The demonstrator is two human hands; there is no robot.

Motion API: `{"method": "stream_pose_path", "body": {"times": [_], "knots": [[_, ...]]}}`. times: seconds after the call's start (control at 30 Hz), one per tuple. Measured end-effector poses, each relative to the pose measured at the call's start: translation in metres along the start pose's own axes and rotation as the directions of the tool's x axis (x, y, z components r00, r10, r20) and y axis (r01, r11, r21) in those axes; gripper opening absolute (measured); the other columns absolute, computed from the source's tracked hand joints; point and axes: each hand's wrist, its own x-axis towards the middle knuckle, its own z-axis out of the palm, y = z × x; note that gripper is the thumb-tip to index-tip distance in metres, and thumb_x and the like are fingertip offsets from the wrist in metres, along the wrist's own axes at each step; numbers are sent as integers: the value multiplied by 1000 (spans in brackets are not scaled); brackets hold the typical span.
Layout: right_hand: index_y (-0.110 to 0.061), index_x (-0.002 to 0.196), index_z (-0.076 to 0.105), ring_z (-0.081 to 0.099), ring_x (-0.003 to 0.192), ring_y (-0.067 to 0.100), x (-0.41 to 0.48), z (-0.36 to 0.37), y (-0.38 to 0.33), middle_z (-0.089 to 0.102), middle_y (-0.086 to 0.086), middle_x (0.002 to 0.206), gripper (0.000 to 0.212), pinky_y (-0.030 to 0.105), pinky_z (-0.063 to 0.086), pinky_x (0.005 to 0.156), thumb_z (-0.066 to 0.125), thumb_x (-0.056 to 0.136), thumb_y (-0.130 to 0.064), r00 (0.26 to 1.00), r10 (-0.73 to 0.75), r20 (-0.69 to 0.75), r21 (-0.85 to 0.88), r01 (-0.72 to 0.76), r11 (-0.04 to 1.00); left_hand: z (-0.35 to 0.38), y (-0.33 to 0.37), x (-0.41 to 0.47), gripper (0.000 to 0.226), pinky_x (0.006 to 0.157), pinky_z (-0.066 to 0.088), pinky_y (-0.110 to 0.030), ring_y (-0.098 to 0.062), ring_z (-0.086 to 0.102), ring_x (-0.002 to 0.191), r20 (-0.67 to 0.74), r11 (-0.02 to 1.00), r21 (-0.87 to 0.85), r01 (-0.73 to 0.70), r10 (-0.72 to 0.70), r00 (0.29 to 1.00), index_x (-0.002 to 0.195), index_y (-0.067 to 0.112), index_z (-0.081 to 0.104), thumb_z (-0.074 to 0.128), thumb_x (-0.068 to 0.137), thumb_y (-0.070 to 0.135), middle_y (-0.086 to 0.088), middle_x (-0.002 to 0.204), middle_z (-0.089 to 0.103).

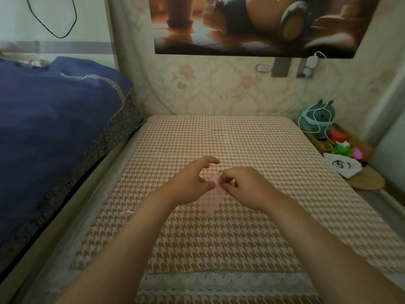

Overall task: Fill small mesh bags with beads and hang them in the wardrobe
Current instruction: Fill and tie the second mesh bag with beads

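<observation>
A small sheer pink mesh bag (211, 199) hangs between my two hands above the houndstooth-covered table (252, 141). My right hand (243, 185) pinches the bag's gathered top with curled fingers. My left hand (192, 183) is beside it, thumb touching the bag's top, its other fingers spread and loosely curved. Another small pink ribbon or bag (127, 212) lies on the cloth left of my left forearm. No beads can be made out.
A bed with a blue quilt (54, 119) borders the table on the left. At the right, a shelf holds a teal plush toy (317, 119), bright small items (341, 148) and a white pouch (344, 166). A white charger cable (315, 62) hangs from the wall.
</observation>
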Motion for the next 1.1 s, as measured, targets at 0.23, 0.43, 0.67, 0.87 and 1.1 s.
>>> {"method": "stream_pose_path", "body": {"times": [0.23, 0.43, 0.67, 0.87, 1.1], "knots": [[-20, 98, 77, 56, 82, 5, 0, -3, 9, 57, -12, 89, 11, 26, 50, 77, 67, 94, -22, 985, -173, -22, -93, 170, 981, 3, 2, 5, 10, 65, 41, -12, 5, 56, 70, 36, 983, 182, -9, 2, 999, 91, 28, 71, 70, 88, 19, 17, 81, 63], [-25, 96, 76, 51, 86, 8, 7, -2, 4, 51, -13, 90, 12, 29, 47, 74, 67, 90, -30, 977, -204, -61, -137, 194, 971, 0, 0, 4, 6, 59, 42, -7, 4, 56, 71, 46, 967, 253, 19, -31, 998, 92, 27, 72, 73, 87, 24, 18, 80, 61], [-33, 100, 72, 49, 102, 12, 12, 1, 6, 53, -12, 103, 19, 32, 41, 91, 67, 88, -47, 988, -146, 58, -337, 157, 928, -3, -3, 6, 12, 67, 49, -20, -2, 59, 72, -23, 945, 325, 41, -35, 999, 83, 25, 76, 70, 88, 35, 16, 77, 63], [-32, 126, 64, 51, 92, -5, 16, 5, 9, 56, -16, 122, 34, 26, 47, 82, 63, 93, -37, 991, -121, -56, -91, 116, 989, 1, -6, 12, 39, 75, 58, -43, -17, 63, 72, -142, 944, 234, 232, -203, 969, 75, 10, 76, 57, 95, 39, -5, 74, 68], [-33, 106, 72, 63, 95, 10, 24, 19, 39, 68, -13, 109, 19, 33, 54, 76, 56, 98, -25, 982, 146, -122, -176, -166, 970, -2, -1, 11, 16, 69, 60, -35, -12, 68, 72, -154, 940, 242, 238, -205, 967, 88, 27, 75, 60, 89, 23, 8, 88, 74]]}}
